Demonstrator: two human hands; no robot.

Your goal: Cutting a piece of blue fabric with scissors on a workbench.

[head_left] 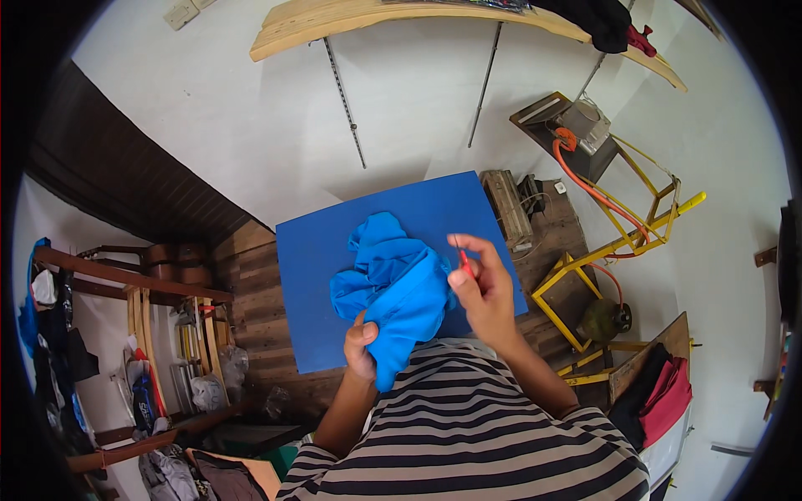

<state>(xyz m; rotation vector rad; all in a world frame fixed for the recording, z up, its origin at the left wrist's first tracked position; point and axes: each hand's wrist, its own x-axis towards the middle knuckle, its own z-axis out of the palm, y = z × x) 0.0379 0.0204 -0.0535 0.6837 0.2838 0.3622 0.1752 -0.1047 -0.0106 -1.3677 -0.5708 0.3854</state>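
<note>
A bunched piece of bright blue cloth [397, 280], with a seam line running across it, lies over the blue tabletop [317, 342] and hangs toward me. My left hand [361, 351] is closed on its near left edge, thumb on top and the other fingers hidden underneath. Just right of the cloth, my right hand [484, 292] is raised and pinches a small red-handled tool [466, 260] between thumb and fingers. A thin dark tip points up from the tool, apart from the cloth; its exact kind is too small to make out.
At the right stands a yellow metal frame [568, 271] with an orange hose [597, 196] and a round green gas cylinder [603, 319]. A guitar [175, 265] and crowded wooden shelves [138, 271] are at the left. Above hangs a wooden wall shelf [401, 15].
</note>
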